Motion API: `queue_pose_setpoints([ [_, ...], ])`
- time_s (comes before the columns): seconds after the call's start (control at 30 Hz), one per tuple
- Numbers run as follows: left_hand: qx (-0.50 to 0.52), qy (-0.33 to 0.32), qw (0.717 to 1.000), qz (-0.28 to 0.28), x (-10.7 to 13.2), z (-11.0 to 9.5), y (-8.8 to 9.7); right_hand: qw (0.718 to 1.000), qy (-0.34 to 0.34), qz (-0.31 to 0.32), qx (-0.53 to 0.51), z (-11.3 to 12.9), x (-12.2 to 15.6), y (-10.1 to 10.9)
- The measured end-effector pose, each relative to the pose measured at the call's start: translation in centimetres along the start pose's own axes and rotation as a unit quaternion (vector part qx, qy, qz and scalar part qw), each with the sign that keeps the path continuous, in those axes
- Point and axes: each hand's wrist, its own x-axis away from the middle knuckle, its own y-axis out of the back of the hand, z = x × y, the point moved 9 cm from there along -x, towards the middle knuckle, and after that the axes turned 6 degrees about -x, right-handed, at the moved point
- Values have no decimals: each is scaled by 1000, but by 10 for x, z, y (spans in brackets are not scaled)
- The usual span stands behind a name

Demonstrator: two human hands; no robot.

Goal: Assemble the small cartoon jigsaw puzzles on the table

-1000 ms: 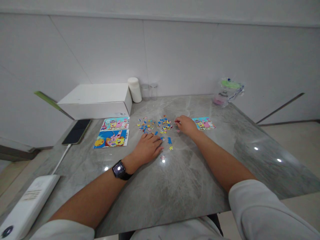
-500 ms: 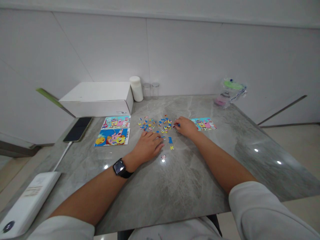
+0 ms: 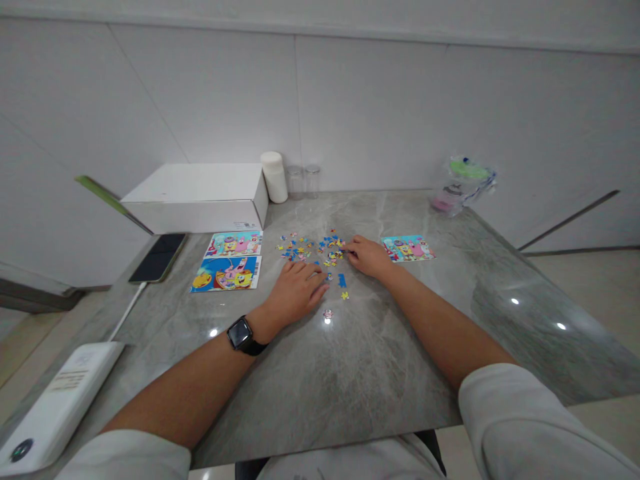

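Many small jigsaw pieces [image 3: 300,251] lie loose in a colourful heap on the grey marbled table [image 3: 350,373]. My left hand [image 3: 299,291] rests flat with fingers apart at the heap's near edge. At the heap's right side is my right hand [image 3: 367,255], its fingertips drawn together against the pieces; what they hold is too small to make out. Between the hands sits a blue bit [image 3: 342,281], seemingly joined jigsaw pieces. Closer to me are a yellow jigsaw piece [image 3: 345,295] and a pinkish jigsaw piece [image 3: 328,314].
Two cartoon picture cards [image 3: 225,274] lie left, another picture card [image 3: 409,248] right. A white box [image 3: 195,190], white bottle [image 3: 275,179] and two clear jars [image 3: 304,183] stand behind. A phone [image 3: 158,259] is cabled to a power bank [image 3: 63,407]. A plastic bag [image 3: 463,187] sits back right.
My right fingertips have shifted slightly left and closed in on the heap; the dark blue bit seen at them before no longer shows. My left hand stays in place.
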Motion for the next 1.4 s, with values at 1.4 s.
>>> queue_pose_setpoints([
  [1.4, -10, 35, 999, -19, 2, 10, -5, 997, 57, -53, -21, 20, 2, 8],
])
